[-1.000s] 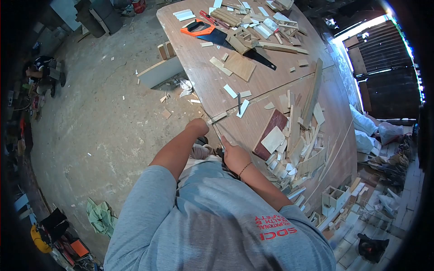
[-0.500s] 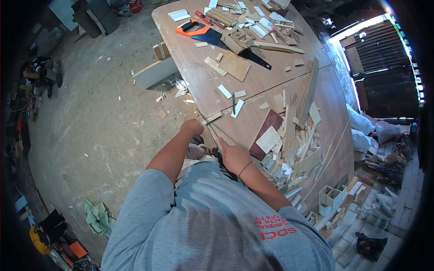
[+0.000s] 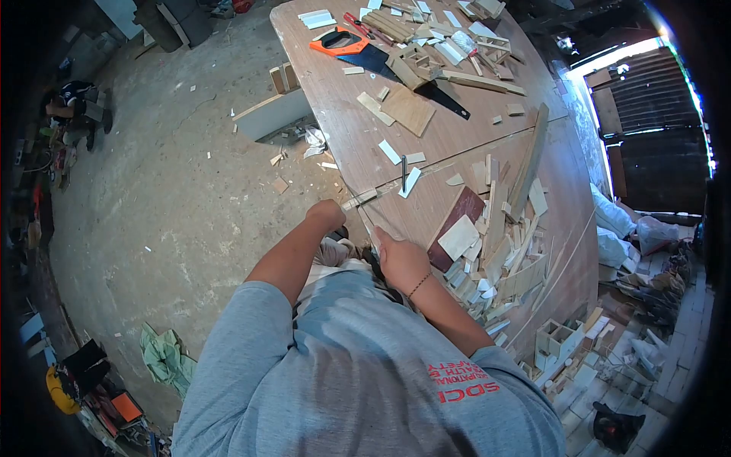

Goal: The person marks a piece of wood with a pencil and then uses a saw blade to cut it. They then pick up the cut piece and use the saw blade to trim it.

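My left hand (image 3: 327, 215) is closed on the near end of a small wood strip (image 3: 360, 199) at the table's left edge. Just to its right, my right hand (image 3: 402, 263) is closed round a thin tool (image 3: 368, 225), whose narrow blade reaches up to the strip. The tool's handle is hidden in my fingers. Beyond the strip lie a dark slim tool (image 3: 403, 174) and a white piece (image 3: 410, 183) on the table (image 3: 396, 221).
An orange-handled saw (image 3: 335, 43) and wood offcuts lie farther up the table. Offcuts (image 3: 499, 251) are heaped at the right, near a maroon board (image 3: 461, 213). Below the table's left edge stands a board (image 3: 272, 114). A person (image 3: 80, 110) sits far left.
The whole view has shifted a little, with the table now farther right in it. My right hand and the thin tool have moved slightly relative to the strip. Both hands keep their hold.
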Available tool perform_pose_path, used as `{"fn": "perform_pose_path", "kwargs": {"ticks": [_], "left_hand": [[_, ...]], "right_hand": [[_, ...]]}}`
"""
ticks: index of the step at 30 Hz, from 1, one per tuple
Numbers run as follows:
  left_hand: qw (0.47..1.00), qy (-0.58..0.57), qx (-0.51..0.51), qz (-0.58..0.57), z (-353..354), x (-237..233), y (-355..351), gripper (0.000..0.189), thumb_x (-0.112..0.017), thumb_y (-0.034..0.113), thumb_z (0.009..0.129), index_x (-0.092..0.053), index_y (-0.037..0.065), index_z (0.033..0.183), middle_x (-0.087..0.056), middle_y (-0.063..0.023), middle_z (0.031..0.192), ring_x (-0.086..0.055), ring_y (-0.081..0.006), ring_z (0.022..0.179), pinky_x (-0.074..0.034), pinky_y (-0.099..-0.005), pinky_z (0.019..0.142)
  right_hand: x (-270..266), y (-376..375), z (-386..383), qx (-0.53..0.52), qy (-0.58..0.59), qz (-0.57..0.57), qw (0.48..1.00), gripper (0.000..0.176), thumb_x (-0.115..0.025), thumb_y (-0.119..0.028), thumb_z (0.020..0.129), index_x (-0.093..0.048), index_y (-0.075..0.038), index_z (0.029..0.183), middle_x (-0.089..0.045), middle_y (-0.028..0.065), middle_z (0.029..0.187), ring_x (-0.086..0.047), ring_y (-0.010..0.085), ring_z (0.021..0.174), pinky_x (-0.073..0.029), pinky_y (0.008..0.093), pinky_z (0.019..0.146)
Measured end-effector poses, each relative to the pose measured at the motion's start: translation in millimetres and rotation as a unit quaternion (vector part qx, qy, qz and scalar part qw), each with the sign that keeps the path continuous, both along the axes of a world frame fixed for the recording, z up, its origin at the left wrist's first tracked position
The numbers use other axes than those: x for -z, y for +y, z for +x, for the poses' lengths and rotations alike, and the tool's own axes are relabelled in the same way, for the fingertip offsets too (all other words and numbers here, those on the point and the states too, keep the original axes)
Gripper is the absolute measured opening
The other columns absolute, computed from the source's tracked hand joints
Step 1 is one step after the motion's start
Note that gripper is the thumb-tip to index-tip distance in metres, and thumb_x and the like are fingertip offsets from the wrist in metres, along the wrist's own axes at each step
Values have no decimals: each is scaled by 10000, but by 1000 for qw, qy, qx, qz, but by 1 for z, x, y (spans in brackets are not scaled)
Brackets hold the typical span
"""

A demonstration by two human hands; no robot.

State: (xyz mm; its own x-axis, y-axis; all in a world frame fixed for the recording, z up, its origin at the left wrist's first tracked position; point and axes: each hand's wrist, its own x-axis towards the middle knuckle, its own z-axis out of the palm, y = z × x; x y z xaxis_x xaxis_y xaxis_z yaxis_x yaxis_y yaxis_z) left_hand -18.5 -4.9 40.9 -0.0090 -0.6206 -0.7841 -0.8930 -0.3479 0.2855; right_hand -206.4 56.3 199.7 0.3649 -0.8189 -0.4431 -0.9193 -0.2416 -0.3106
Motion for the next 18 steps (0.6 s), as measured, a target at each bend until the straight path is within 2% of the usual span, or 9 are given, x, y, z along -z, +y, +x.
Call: {"fn": "perform_pose_path", "kwargs": {"ticks": [14,16,18], "left_hand": [[1000,-4,22,13,1,-3,-3,349,-524,222,776,-673,48,1039,-622,-160,1142,-604,-283,1061,-473,-372,887],[999,12,38,-23,2,0,-2,345,-530,226,762,-675,11,991,-627,-202,1091,-619,-321,1005,-482,-390,870],[999,16,32,-20,2,3,-2,345,-529,223,759,-675,12,990,-628,-202,1090,-619,-322,1003,-482,-392,868]], "right_hand": [[13,12,12,9,-13,15,1000,425,-495,-201,859,-486,-154,1282,-636,192,712,-626,373,645,-498,493,590],[14,11,14,6,-6,20,1000,429,-494,-201,860,-483,-152,1286,-637,194,717,-627,374,650,-498,493,592],[20,10,15,2,3,25,1000,432,-493,-201,861,-480,-150,1290,-638,196,722,-627,374,655,-498,492,594]]}}
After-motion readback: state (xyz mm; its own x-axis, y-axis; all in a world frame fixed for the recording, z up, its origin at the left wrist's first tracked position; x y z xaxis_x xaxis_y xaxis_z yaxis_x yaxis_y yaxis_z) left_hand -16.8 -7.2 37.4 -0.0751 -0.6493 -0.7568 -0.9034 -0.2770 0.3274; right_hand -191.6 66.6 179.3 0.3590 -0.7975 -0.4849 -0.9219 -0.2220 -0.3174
